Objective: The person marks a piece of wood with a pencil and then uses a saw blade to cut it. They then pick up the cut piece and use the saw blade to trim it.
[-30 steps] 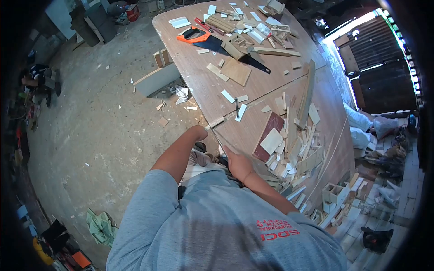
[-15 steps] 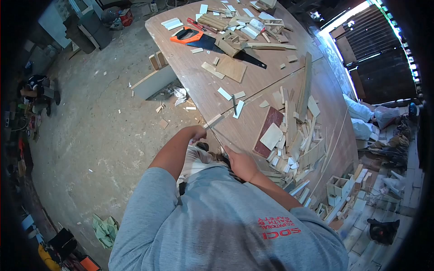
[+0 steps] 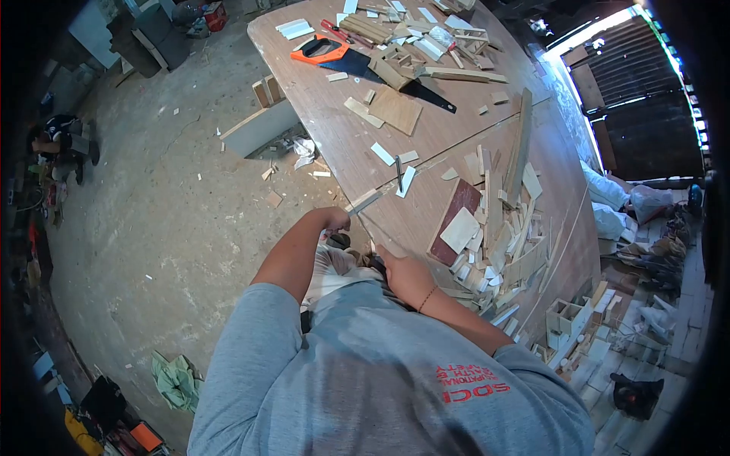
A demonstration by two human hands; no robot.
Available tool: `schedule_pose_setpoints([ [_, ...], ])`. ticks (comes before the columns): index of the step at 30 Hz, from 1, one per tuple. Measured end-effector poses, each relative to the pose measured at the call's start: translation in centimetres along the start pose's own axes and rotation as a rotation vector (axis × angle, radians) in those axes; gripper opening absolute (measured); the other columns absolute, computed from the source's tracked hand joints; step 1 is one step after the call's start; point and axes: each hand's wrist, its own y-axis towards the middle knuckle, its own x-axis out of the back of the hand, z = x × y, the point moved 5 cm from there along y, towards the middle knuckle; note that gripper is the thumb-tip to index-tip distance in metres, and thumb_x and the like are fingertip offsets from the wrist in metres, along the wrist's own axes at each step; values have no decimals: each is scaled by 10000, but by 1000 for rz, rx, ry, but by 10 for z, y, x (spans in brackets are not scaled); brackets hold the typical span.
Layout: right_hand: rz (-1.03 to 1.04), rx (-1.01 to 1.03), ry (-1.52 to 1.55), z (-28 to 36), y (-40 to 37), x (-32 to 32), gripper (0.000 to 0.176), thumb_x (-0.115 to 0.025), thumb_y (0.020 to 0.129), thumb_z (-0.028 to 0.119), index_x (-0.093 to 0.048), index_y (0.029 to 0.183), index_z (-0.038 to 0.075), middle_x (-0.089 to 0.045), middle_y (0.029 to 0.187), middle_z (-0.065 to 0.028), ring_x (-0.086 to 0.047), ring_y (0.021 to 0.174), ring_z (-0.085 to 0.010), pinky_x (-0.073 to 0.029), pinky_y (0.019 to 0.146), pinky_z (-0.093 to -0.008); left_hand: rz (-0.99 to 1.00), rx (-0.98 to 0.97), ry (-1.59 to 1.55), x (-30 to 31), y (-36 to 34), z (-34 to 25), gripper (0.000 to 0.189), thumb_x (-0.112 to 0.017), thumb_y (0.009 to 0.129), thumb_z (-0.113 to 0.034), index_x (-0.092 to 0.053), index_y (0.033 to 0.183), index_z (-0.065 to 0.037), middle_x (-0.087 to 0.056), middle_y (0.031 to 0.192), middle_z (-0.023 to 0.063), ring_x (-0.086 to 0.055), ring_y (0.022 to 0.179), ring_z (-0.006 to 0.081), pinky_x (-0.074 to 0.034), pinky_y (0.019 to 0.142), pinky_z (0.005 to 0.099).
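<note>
My left hand [image 3: 335, 220] is closed, its fingers curled down at the table's near edge. A short pale wooden strip [image 3: 365, 201] lies on that edge in line with the table's seam, its near end meeting this hand. What the fingers hold is hidden. My right hand [image 3: 403, 272] is closed low in front of my body, just below the table edge. A small pale tip [image 3: 372, 247] shows by its fingers, too little to name. Ahead on the table lie a pen [image 3: 398, 173] and a white strip [image 3: 407, 182].
An orange-handled handsaw [image 3: 323, 51] lies on the wooden table [image 3: 327, 137] among offcuts. A heap of wood scraps [image 3: 494, 235] covers the right side, with a dark red board [image 3: 449, 228]. A person [image 3: 61, 144] sits far left. A panel [image 3: 258, 131] stands beside the table.
The view has shifted slightly, so the table's contents appear a little to the right and higher. Both hands keep nearly the same place and grip; the right forearm turns slightly, showing a bracelet.
</note>
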Motion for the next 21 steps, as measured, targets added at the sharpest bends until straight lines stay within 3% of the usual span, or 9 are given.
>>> schedule_pose_setpoints([
  [3,-155,76,8,-14,52,-23,464,-459,869,167,-444,1331,196,-612,729,-239,-611,718,-400,-475,648,-511,26,0,19,-3,-4,-5,195,-559,769,-172,-511,707,6,-430,522,103,-439,365,206,-386,348,402],
  [7,-205,86,71,1,100,-29,459,-453,867,159,-449,1325,189,-616,744,-239,-604,718,-412,-469,654,-517,-17,-13,-12,0,-7,-6,180,-563,755,-158,-491,678,-12,-409,502,91,-426,356,194,-382,332,390],
  [11,-164,90,25,-10,38,-22,467,-459,871,160,-442,1336,201,-617,747,-234,-598,716,-427,-465,654,-524,33,-9,-42,1,1,1,167,-575,738,-149,-496,684,-13,-412,517,81,-419,357,188,-385,329,382],
  [13,-65,60,-33,-5,-17,-5,479,-464,850,148,-436,1328,147,-614,696,-238,-608,647,-410,-478,607,-511,36,-22,-60,-1,-2,-3,168,-579,735,-149,-496,684,-11,-412,519,77,-416,356,186,-387,330,382],
  [15,10,-18,-2,-15,-52,8,464,-483,862,173,-447,1324,162,-609,666,-224,-608,638,-402,-474,593,-504,32,-33,-88,-3,-12,-7,186,-572,740,-159,-496,663,-8,-409,508,73,-428,356,188,-392,335,374],
  [16,9,-15,0,-18,-59,18,464,-483,862,173,-447,1324,162,-609,666,-224,-608,638,-402,-474,593,-504,29,-31,-88,-3,-7,-1,186,-572,740,-159,-496,663,-8,-409,508,73,-428,356,188,-392,335,374],
  [18,-92,51,-2,-19,-73,36,455,-504,869,200,-457,1321,181,-609,660,-212,-611,632,-389,-474,589,-499,208,-136,11,-18,9,3,211,-572,758,-169,-503,638,-10,-412,488,73,-443,356,195,-384,344,364],
  [20,-95,75,21,-4,-82,52,430,-513,866,196,-487,1294,163,-608,653,-206,-611,623,-383,-477,596,-496,216,-50,-35,-33,10,9,251,-573,789,-201,-520,631,-14,-432,487,76,-454,358,197,-368,349,357],
  [21,-49,11,-11,3,-85,54,414,-522,857,188,-504,1268,142,-616,695,-209,-612,652,-385,-483,612,-488,156,-127,-46,-38,-1,2,269,-577,800,-213,-524,625,-15,-440,490,76,-455,359,192,-366,353,356],
])
